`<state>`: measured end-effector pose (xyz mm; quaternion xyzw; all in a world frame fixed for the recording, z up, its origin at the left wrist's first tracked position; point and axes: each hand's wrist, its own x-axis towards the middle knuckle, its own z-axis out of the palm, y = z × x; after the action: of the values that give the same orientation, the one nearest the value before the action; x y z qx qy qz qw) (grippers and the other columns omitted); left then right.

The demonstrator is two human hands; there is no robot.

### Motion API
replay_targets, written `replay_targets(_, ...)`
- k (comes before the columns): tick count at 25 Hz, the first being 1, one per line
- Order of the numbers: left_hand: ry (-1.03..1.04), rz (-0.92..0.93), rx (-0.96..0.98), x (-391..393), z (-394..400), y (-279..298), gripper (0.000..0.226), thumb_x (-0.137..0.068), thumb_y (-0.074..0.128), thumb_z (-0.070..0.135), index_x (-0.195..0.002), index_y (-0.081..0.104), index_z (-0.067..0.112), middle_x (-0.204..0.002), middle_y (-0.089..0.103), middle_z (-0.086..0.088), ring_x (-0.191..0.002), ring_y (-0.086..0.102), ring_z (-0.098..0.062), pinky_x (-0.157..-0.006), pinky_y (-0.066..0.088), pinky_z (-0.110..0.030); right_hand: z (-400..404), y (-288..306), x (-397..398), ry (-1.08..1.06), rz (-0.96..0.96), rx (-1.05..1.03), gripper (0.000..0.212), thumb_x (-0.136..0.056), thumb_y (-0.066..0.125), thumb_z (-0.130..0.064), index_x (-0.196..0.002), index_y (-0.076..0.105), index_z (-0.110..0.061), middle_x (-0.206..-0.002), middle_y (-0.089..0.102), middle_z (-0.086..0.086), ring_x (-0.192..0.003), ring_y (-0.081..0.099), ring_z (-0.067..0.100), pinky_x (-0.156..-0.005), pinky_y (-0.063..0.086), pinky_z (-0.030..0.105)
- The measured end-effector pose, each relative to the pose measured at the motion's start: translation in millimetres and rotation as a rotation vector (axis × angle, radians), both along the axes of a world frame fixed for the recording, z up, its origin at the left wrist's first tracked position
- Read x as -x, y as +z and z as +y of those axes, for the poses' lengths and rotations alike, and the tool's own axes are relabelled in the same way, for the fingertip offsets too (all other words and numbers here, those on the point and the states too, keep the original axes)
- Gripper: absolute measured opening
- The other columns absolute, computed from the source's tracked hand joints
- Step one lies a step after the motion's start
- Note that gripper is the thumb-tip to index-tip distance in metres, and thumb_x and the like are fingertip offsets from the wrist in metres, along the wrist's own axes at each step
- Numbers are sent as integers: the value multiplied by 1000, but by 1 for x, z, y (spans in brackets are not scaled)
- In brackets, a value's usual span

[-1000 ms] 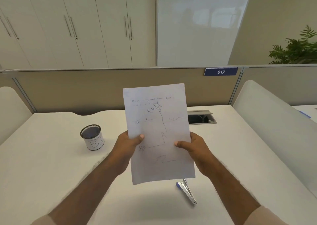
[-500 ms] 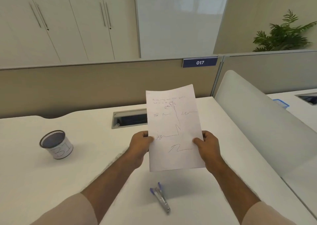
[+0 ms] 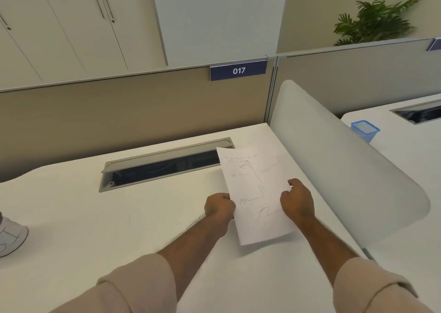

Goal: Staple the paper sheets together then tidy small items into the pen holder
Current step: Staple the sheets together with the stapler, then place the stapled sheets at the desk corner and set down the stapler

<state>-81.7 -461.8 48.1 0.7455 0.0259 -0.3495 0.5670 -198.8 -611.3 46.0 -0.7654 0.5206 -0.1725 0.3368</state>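
White paper sheets (image 3: 257, 193) with pen scribbles are low over the right part of the white desk (image 3: 95, 217), tilted away from me. My left hand (image 3: 219, 209) grips their left edge and my right hand (image 3: 297, 200) grips their right edge. The white pen holder (image 3: 10, 236) with black markings is cut off at the far left edge of the view. The stapler and the blue pens are out of view.
A grey cable hatch (image 3: 164, 162) lies open in the desk just behind the sheets. A frosted side divider (image 3: 334, 160) rises right of my right hand. A blue mesh basket (image 3: 364, 130) stands on the neighbouring desk. A beige partition (image 3: 133, 107) bears a "017" plate.
The sheets have come down and to the right, from upright in front of me to low over the desk. My view turned right, so the pen holder slid to the left edge and the stapler left the view.
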Motion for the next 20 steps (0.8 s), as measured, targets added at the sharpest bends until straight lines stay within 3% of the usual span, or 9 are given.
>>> replay_targets(3,-28,-14,-63,0,-38,-20,31,-65,48,-9,-62,68,16,-91,77,-17,-79,73,-36,-78,61,-53,-30,-13,-2,-12,135,63,43,-87,45,-2,-130,49,-4,-126,61,16,-113,59,36,-90,47,38)
replay_targets(7,-62,-100,-160,2,-68,-29,34,-74,56,-3,-97,70,17,-99,72,-9,-88,71,-29,-73,61,-34,-59,-35,-4,12,296,138,35,-86,47,-3,-121,50,-3,-120,61,17,-108,60,35,-89,49,39)
replay_targets(12,-143,-244,-188,6,-81,-46,26,-77,55,2,-69,67,23,-75,73,-5,-65,59,-22,-66,58,-33,-73,-53,-4,49,511,351,34,-86,53,-9,-119,47,-6,-109,59,16,-94,60,29,-79,50,37)
replay_targets(15,-183,-302,-223,6,-86,-47,23,-77,58,4,-72,67,24,-70,63,1,-67,58,-24,-69,57,-34,-76,-55,-8,71,622,408,35,-86,52,-13,-120,47,-9,-113,58,14,-100,56,27,-83,45,37)
replay_targets(20,-233,-332,-284,3,-94,-49,21,-78,60,1,-82,72,17,-77,68,-1,-76,65,-23,-75,58,-31,-75,-61,-13,82,684,427,30,-83,50,-10,-113,52,-11,-114,57,11,-103,53,28,-85,40,38)
